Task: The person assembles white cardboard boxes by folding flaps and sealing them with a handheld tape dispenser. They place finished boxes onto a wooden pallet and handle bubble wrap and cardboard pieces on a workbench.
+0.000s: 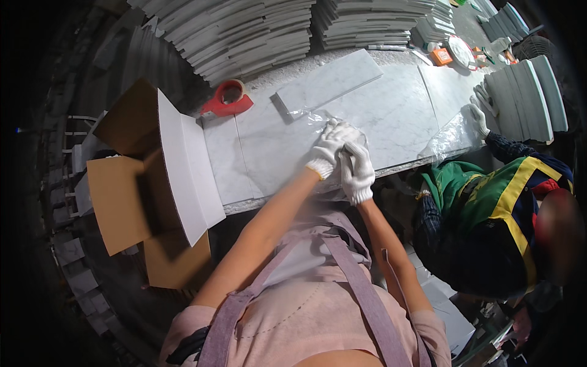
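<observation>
This is a stone or tile workshop, at its packing bench. Tall stacks of cut grey-white slabs (pixel 244 33) crowd the far side, and more tiles stand on edge in a row (pixel 529 92) to the right. The long workbench (pixel 391 116) is itself covered with white marble pieces, one loose marble tile (pixel 330 79) lying on top beside clear plastic wrap (pixel 449 137). A red tape dispenser (pixel 227 99) sits by an open cardboard box (pixel 153 165). A co-worker in a dark jacket with green and yellow panels (pixel 489 208) crouches alongside, and both people wear white work gloves.
</observation>
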Motion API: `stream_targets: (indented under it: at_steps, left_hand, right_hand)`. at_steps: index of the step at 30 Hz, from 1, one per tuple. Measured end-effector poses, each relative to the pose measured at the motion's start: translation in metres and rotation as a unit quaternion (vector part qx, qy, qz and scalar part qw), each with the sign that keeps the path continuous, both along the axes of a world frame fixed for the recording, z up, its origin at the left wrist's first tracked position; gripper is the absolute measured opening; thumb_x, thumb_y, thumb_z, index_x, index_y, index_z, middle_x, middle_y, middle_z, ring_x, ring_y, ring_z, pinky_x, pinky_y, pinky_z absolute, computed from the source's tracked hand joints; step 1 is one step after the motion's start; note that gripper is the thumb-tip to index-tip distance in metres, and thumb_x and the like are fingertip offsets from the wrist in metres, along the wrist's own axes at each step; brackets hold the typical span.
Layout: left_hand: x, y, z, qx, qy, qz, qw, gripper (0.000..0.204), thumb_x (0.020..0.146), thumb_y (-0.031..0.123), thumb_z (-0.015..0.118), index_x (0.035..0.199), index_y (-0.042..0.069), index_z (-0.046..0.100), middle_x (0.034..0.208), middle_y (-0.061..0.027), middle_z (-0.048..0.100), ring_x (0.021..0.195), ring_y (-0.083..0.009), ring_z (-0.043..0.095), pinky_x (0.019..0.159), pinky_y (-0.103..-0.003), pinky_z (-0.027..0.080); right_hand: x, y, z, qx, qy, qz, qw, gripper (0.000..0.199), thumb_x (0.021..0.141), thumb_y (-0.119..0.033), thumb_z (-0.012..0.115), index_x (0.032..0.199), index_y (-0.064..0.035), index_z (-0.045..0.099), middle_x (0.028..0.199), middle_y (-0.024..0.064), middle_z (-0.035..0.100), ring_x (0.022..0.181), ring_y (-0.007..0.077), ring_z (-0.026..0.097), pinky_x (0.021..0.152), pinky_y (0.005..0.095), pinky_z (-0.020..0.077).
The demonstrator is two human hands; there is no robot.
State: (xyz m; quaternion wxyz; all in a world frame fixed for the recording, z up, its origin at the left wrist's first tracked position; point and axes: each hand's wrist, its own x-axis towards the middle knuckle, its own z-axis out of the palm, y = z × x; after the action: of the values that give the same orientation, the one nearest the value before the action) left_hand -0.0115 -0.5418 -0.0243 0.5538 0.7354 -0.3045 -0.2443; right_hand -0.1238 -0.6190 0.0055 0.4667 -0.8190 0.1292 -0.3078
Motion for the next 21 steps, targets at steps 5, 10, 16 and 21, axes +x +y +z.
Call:
stream_targets:
  at_steps: [5,10,16,21]
  left_hand:
    - [0.008,0.063,0.011,0.234,-0.353,0.019,0.906,0.039,0.085,0.009,0.063,0.123,0.012,0.071,0.123,-0.0116,0.070,0.123,-0.0281,0.064,0.117,-0.038,0.043]
    - [0.015,0.104,0.012,0.418,-0.426,0.134,0.792,0.039,0.103,0.036,0.053,0.134,0.013,0.064,0.138,-0.0077,0.061,0.139,-0.0284,0.049,0.125,-0.051,0.028]
    - [0.034,0.132,0.005,0.324,-0.451,0.270,0.787,0.035,0.095,0.027,0.061,0.125,0.009,0.063,0.126,-0.0105,0.060,0.127,-0.0325,0.051,0.119,-0.053,0.035]
    - [0.039,0.138,0.001,0.346,-0.447,0.267,0.780,0.036,0.096,0.027,0.062,0.128,0.008,0.064,0.130,-0.0116,0.060,0.128,-0.0344,0.051,0.116,-0.054,0.037]
  right_hand:
    - [0.029,-0.028,-0.021,-0.275,0.202,0.027,0.940,0.045,0.100,-0.033,0.064,0.143,-0.0188,0.063,0.147,0.0086,0.061,0.141,0.0367,0.052,0.121,0.0529,0.0360]
    - [0.042,-0.035,-0.008,-0.313,0.267,0.012,0.912,0.052,0.102,-0.045,0.057,0.148,-0.0219,0.059,0.155,0.0084,0.053,0.149,0.0348,0.042,0.128,0.0515,0.0262]
    - [0.053,-0.043,0.005,-0.316,0.298,0.004,0.900,0.054,0.103,-0.050,0.056,0.149,-0.0230,0.060,0.154,0.0096,0.054,0.148,0.0368,0.042,0.127,0.0550,0.0245]
    - [0.057,-0.051,0.021,-0.314,0.323,0.023,0.893,0.053,0.102,-0.051,0.056,0.147,-0.0234,0.061,0.158,0.0099,0.051,0.148,0.0401,0.041,0.126,0.0607,0.0231]
